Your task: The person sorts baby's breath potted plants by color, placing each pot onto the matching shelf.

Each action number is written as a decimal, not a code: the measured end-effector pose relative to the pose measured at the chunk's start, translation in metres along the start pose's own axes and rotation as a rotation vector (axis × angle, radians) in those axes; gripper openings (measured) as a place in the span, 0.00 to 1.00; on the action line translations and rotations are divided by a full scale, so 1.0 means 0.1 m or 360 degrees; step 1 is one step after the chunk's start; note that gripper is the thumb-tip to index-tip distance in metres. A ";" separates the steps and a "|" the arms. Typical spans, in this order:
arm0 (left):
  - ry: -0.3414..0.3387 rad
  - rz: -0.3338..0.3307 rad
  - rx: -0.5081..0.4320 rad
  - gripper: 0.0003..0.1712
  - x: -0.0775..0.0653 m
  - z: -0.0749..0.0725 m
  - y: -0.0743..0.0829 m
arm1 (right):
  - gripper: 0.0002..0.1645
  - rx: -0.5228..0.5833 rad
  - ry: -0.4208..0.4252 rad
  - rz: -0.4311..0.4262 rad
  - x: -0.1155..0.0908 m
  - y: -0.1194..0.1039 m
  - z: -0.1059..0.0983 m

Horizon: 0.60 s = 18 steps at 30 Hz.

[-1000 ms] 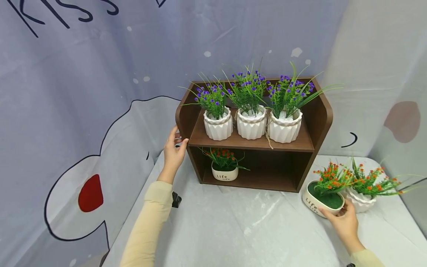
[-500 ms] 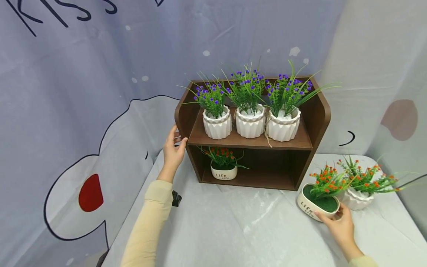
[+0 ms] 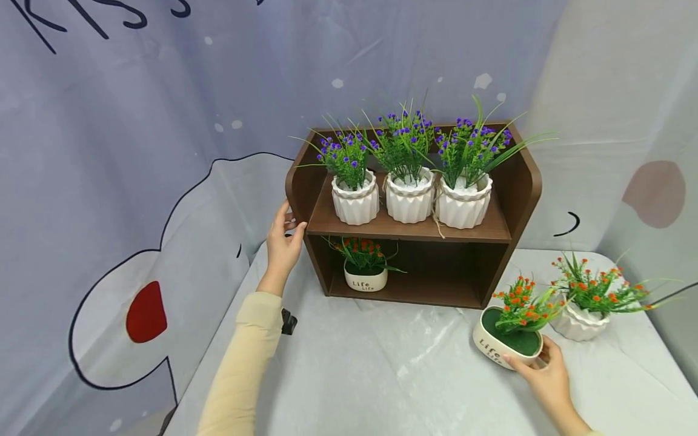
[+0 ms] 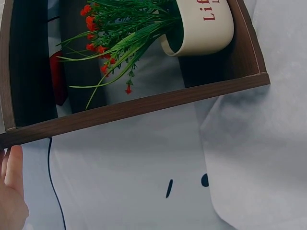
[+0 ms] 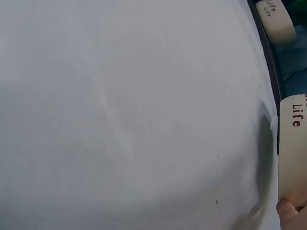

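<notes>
My right hand (image 3: 545, 378) grips an oval cream pot marked "Life" (image 3: 493, 348) at its right end, thumb on the front. It holds an artificial plant with orange flowers (image 3: 523, 303) and tilts over the table right of the shelf. In the right wrist view the pot (image 5: 293, 153) shows at the right edge. My left hand (image 3: 285, 251) rests with fairly straight fingers against the left side of a brown two-tier wooden shelf (image 3: 409, 231); in the left wrist view its fingertips meet the shelf's edge (image 4: 144, 108). A matching Life pot (image 3: 365, 281) stands at the left of the lower tier.
Three white fluted pots of purple flowers (image 3: 409, 203) line the upper tier. A white pot with orange flowers (image 3: 580, 321) stands on the table at the right. A small black object (image 3: 288, 322) lies by the left sleeve. A printed curtain (image 3: 218, 79) hangs behind.
My right hand has carried the Life pot leftward and nearer to me, away from the white pot at the right. The left hand stays at the shelf's side.
</notes>
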<state>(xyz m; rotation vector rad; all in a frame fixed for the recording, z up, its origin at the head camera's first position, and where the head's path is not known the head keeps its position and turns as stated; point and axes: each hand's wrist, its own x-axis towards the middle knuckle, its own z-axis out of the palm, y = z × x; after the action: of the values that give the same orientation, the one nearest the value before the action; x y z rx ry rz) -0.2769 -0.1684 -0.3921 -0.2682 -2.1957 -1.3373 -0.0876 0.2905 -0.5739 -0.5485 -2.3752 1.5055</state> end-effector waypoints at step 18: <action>-0.0012 0.0006 0.0014 0.31 0.00 0.00 0.00 | 0.49 0.0103 -0.0196 -0.0175 -0.12 -0.34 0.20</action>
<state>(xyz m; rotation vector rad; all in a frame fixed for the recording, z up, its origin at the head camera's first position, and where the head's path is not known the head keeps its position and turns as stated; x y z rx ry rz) -0.2771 -0.1690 -0.3920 -0.2745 -2.2053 -1.3265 -0.0907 0.2557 -0.5522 -0.3128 -2.3937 1.6032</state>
